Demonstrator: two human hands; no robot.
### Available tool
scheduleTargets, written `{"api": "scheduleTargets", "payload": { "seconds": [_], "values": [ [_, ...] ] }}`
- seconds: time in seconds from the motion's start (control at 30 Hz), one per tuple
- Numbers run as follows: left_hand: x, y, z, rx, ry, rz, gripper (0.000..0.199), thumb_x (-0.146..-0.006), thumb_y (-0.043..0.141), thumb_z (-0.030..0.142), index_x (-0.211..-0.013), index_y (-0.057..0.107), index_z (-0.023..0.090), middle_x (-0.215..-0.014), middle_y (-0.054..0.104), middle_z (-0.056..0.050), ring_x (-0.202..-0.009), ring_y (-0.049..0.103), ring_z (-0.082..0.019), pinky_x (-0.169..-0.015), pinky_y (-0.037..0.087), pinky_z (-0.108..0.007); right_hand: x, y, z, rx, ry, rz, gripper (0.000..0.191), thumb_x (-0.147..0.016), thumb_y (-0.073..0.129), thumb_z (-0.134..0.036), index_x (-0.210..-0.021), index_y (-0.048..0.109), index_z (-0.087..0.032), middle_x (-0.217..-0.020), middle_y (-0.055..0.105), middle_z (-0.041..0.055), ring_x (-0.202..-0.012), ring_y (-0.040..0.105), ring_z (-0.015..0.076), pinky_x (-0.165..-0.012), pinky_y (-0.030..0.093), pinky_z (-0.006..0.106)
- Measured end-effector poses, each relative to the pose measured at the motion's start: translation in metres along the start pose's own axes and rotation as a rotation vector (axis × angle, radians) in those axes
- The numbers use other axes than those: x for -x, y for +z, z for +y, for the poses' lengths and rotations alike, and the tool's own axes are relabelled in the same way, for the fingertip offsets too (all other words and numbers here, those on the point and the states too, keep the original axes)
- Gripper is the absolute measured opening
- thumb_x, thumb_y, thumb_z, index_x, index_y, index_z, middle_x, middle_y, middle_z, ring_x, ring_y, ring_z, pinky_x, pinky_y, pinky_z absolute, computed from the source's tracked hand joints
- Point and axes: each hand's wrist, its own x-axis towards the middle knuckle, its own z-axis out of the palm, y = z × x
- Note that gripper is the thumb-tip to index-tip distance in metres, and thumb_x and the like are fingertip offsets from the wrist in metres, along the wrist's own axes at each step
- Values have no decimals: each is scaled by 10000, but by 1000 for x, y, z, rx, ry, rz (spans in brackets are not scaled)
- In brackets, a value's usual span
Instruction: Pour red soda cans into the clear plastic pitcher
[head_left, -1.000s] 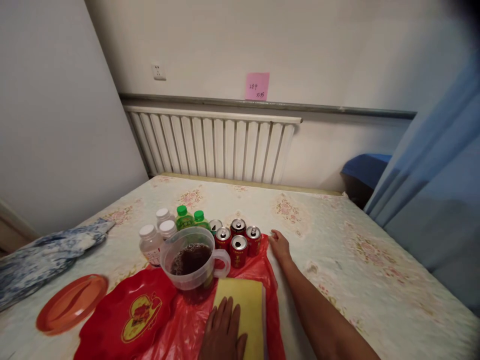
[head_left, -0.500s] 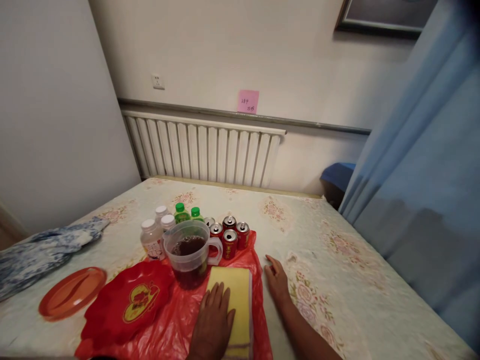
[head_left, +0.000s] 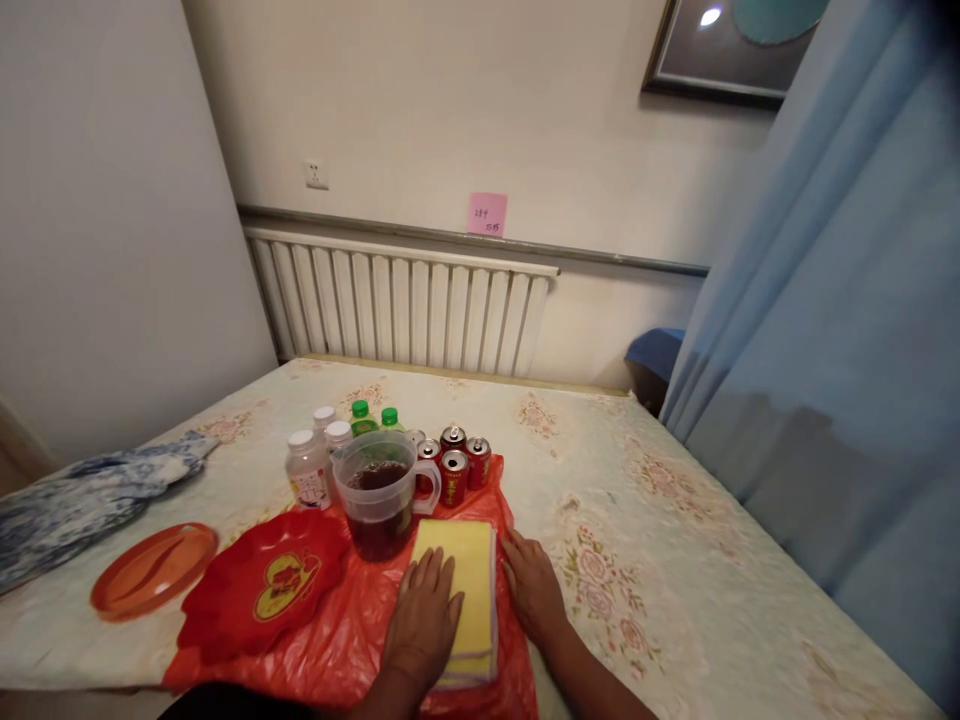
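A folded yellow cloth [head_left: 474,575] with a pale purple edge lies on a red plastic sheet [head_left: 360,630]. My left hand [head_left: 424,615] rests flat on the cloth's left part, fingers stretched out. Beside the cloth's right edge is my right hand [head_left: 534,588], its fingers extended and lightly bent, holding nothing that I can see. Just beyond the cloth stands a clear plastic pitcher [head_left: 380,525] of dark liquid. To its left lies a red scalloped tray [head_left: 225,600] with a gold heart.
Several red cans [head_left: 454,480] stand behind the pitcher's handle. White-capped bottles [head_left: 307,475] and green-capped bottles [head_left: 363,417] are behind and left of it. An orange lid [head_left: 154,575] and a blue-white cloth [head_left: 97,500] lie at left. A blue curtain [head_left: 810,380] hangs at right.
My right hand has moved left, from the bare tablecloth to the yellow cloth's right edge. My left hand stays flat on the cloth. The view has shifted slightly.
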Motion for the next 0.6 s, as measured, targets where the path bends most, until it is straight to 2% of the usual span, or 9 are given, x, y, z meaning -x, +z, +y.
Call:
{"api": "scheduleTargets", "payload": {
  "seconds": [0.17, 0.33, 0.47, 0.6],
  "values": [
    [0, -3, 2, 15, -14, -14, 439, -929, 474, 300, -1329, 585, 154, -1418, 568, -132, -1335, 486, -311, -1091, 391, -501, -1, 2, 0, 44, 60, 18, 376, -885, 466, -55, -1163, 662, -215, -1166, 684, 90, -978, 580, 241, -898, 476, 387],
    [0, -2, 2, 15, -5, -3, 434, -932, 474, 298, -1327, 585, 156, -1415, 570, -132, -1333, 486, -310, -1089, 393, -500, 2, 2, 2, 33, 40, 66, 417, -899, 413, -58, -1261, 604, -143, -1262, 636, 137, -1060, 550, 250, -959, 451, 416],
    [1, 0, 1, 15, -1, 9, 435, -937, 464, 304, -1331, 580, 158, -1411, 572, -134, -1331, 486, -310, -1088, 388, -504, 2, -2, -4, 10, -27, 6, 392, -877, 451, -48, -1171, 664, -197, -1214, 674, 89, -1009, 549, 249, -911, 464, 404],
    [1, 2, 1, 27, -5, 24, 431, -942, 458, 317, -1323, 585, 161, -1407, 575, -137, -1328, 486, -311, -1086, 388, -506, -1, -5, -8, 8, -11, -22, 361, -855, 498, -42, -1105, 691, -216, -1136, 706, 66, -942, 556, 246, -856, 470, 388]
  ]
}}
